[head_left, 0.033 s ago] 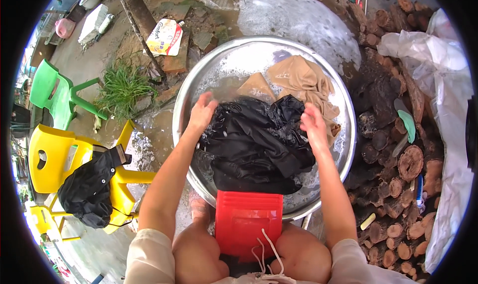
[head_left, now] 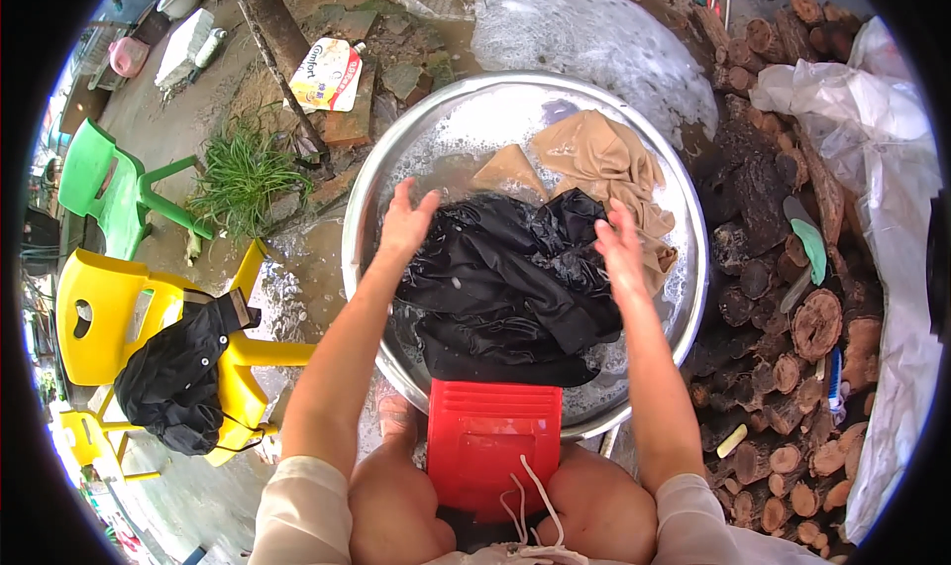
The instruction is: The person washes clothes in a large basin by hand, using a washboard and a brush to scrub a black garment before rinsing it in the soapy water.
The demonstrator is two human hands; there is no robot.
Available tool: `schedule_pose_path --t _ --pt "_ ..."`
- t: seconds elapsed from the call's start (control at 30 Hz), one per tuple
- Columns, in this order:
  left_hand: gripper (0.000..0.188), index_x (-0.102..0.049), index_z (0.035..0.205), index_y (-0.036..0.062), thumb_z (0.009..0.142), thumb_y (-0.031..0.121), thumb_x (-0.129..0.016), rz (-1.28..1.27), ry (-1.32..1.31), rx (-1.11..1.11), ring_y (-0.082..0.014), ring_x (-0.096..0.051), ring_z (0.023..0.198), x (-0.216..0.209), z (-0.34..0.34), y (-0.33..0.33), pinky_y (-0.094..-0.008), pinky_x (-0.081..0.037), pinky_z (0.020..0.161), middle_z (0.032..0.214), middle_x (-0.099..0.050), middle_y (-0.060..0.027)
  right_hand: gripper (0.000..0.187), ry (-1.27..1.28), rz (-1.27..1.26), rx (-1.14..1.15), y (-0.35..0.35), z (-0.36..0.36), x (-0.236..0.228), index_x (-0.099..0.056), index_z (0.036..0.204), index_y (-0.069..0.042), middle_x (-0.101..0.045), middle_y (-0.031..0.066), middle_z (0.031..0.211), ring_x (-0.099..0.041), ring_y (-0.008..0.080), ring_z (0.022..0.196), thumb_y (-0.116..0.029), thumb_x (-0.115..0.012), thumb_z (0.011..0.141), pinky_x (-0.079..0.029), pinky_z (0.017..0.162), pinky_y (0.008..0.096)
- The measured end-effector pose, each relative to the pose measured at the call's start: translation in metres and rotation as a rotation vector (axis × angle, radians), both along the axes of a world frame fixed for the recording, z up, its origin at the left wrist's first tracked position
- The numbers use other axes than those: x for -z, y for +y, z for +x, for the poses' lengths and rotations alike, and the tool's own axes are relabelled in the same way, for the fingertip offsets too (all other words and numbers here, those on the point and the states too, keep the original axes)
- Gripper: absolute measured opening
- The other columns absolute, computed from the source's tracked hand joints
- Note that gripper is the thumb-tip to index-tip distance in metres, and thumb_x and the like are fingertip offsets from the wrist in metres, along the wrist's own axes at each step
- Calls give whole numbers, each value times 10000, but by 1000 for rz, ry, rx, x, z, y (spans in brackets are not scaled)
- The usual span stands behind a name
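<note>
A wet, soapy black garment (head_left: 505,278) lies bunched in a wide metal basin (head_left: 359,199). Its near edge rests over the top of a red ridged plastic washboard (head_left: 495,436) held between my knees. My left hand (head_left: 404,223) is at the garment's left side, fingers apart and holding nothing. On the other side, my right hand (head_left: 619,248) hovers by the garment's right edge, its fingers also spread. Whether the fingertips still brush the cloth is hard to see. Behind it, a tan garment (head_left: 599,154) sits in the sudsy water.
To the left stand a yellow plastic chair (head_left: 94,312) with a dark garment (head_left: 183,372) draped on it, and a green chair (head_left: 109,184). A detergent pouch (head_left: 327,75) lies beyond the basin. Stacked firewood (head_left: 783,367) and plastic sheeting (head_left: 892,218) flank the right.
Both hands have come slightly away from the black garment, and the fingers have spread wider. The garment's right edge has settled a little to the left.
</note>
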State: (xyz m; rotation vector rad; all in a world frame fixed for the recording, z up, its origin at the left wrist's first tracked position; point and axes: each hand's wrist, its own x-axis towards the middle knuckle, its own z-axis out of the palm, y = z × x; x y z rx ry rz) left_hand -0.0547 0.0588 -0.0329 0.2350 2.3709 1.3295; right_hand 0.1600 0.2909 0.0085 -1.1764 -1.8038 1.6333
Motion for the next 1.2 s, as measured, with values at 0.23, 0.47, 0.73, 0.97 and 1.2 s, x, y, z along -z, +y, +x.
schedule_pose_path --t 0.23,0.47,0.73,0.97,1.2 --pt "195 -552 728 40 804 218 -580 153 596 394 -356 -575 742 -66 127 81 -461 -456 651 754 -568 -149 568 358 -936 -203 -60 -19 -2 -545 1218 -82 -566 90 1216 -535 232 1126 -554 -499 905 -382 1019 379" --pt "146 -587 620 132 748 201 -584 -345 1233 537 -209 -541 456 -48 100 53 -366 -411 360 556 -534 -56 298 155 -1196 177 -119 -42 -37 -589 873 -159 -600 -15 721 -483 121 453 -432 -488 936 -428 414 264" --pt "387 -502 1227 147 873 273 -598 -402 767 138 -365 -375 1260 -19 35 -3 -506 -338 1004 1350 -409 -184 548 -19 141 -195 -49 -39 13 -368 1333 -29 -504 188 1213 -592 258 980 -150 -629 867 -517 771 333" --pt "440 -617 1175 130 920 453 -460 -321 45 334 -341 -558 1120 31 8 -20 -432 -433 961 1196 -576 -218 435 -187 534 -768 -88 -6 51 -488 1290 -23 -477 161 1346 -378 332 1314 -131 -581 878 -310 1083 403" --pt "320 -668 1000 79 831 346 -621 -24 325 223 -371 -618 925 -8 48 50 -404 -490 818 1030 -639 -163 610 245 -885 -81 -68 -38 3 -274 1452 -206 -439 129 1342 -457 235 1221 -275 -572 924 -364 1036 419"
